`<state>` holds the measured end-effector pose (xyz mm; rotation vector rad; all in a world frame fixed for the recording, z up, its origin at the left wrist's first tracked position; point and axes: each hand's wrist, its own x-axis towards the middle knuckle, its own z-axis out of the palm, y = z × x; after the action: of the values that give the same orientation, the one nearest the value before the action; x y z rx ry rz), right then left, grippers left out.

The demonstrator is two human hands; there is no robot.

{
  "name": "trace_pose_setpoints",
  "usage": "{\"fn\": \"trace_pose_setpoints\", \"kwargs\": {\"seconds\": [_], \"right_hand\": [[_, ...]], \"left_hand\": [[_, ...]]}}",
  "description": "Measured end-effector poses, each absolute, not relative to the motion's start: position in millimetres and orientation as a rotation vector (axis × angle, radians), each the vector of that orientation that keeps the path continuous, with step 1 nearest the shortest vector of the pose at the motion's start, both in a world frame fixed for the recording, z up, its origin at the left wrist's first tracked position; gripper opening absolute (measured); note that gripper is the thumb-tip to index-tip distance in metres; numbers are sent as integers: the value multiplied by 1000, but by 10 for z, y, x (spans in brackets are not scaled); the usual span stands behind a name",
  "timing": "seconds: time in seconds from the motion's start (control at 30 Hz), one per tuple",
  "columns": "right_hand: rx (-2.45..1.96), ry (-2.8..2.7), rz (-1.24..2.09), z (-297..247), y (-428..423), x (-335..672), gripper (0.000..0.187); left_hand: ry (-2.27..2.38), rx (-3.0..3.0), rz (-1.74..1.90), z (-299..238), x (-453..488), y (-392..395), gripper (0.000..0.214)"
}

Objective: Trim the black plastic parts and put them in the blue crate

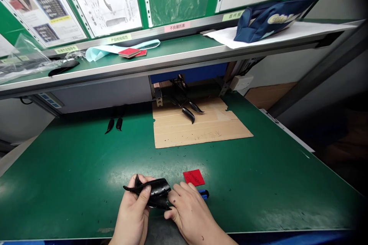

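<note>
Above the front edge of the green table, my left hand (134, 206) is closed around glossy black curved plastic pieces (159, 187). Two of them seem to lie one over the other, their thin pointed tips to the left. My right hand (189, 206) has its fingers curled at the right end of these pieces, with the thumb below. Its fingertips are partly hidden, and the hand grips that end. Just beyond the right hand lies a red square pad (194, 177) with dark writing. A blue and black object (204, 194) sticks out from behind the knuckles, mostly hidden.
Further back, more black curved pieces (188, 115) rest on a flat cardboard sheet (201, 138). Two similar pieces (119, 124) lie left on the green table (86, 176), among dark specks. A shelf (184, 54) overhead holds red pads, a pale blue strip and a navy pouch (264, 19).
</note>
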<state>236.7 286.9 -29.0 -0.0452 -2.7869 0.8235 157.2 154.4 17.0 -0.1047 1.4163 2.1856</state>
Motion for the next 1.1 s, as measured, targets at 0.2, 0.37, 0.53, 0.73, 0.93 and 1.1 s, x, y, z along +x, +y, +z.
{"fn": "trace_pose_setpoints", "kwargs": {"seconds": [0.2, 0.37, 0.53, 0.73, 0.93, 1.1], "right_hand": [[-44, -2784, 808, -321, 2882, 2346, 71], [-22, -2784, 795, -326, 2880, 2348, 67], [-26, -2820, 802, -302, 2870, 2354, 62], [-58, -2891, 828, -281, 2843, 2403, 48], [-117, -2914, 924, -279, 2789, 2478, 54], [-139, -2813, 1274, -197, 2777, 2545, 64]], "left_hand": [[1425, -102, 2204, 126, 1576, 1532, 20], [1427, -101, 2195, 114, 1556, 1536, 20], [1439, -107, 2212, 80, 1547, 1525, 23], [1404, -73, 2173, 40, 1570, 1486, 19], [1414, -13, 2116, 109, 1578, 1484, 19], [1410, 4, 2097, 160, 1575, 1510, 21]]}}
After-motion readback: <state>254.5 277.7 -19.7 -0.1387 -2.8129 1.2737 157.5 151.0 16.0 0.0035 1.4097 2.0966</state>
